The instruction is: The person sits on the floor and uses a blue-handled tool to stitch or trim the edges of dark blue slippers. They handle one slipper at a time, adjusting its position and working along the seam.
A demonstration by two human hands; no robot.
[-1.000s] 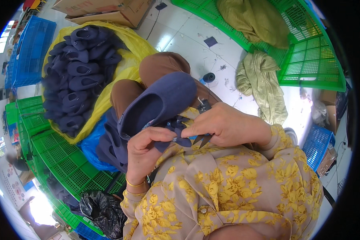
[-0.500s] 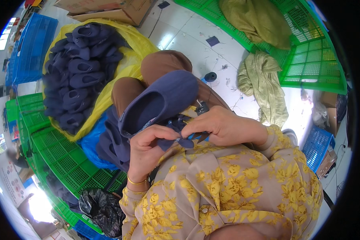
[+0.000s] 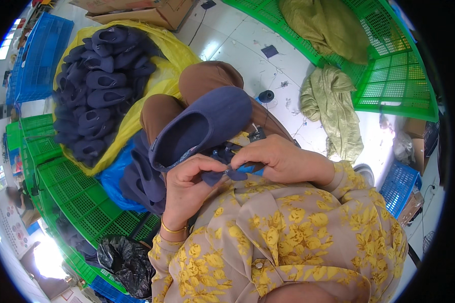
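On my lap rests a navy slipper point(image 3: 220, 113), its opening facing up and its toe pointing far right. Just in front of it, my left hand point(image 3: 189, 184) is closed in a pinch on a small navy fabric bow point(image 3: 224, 176). My right hand point(image 3: 283, 160) meets it from the other side, thumb and forefinger pressed together at the bow's middle. A blue-and-dark object point(image 3: 251, 170) shows under my right fingers; its kind is mostly hidden. More small dark pieces point(image 3: 218, 153) lie between my hands and the slipper.
A yellow bag point(image 3: 174, 48) full of navy slippers point(image 3: 106, 80) stands at the far left. More slippers point(image 3: 144, 174) lie by my left leg, beside a green crate point(image 3: 93, 199) and a black plastic bag point(image 3: 126, 262). Far right, a green crate point(image 3: 394, 96) holds olive cloth point(image 3: 328, 28). A thread spool point(image 3: 266, 96) sits on the floor.
Both hands keep their pinch on the bow, with only slight finger shifts. More of the blue part shows under my right fingers. The slipper stays on my lap.
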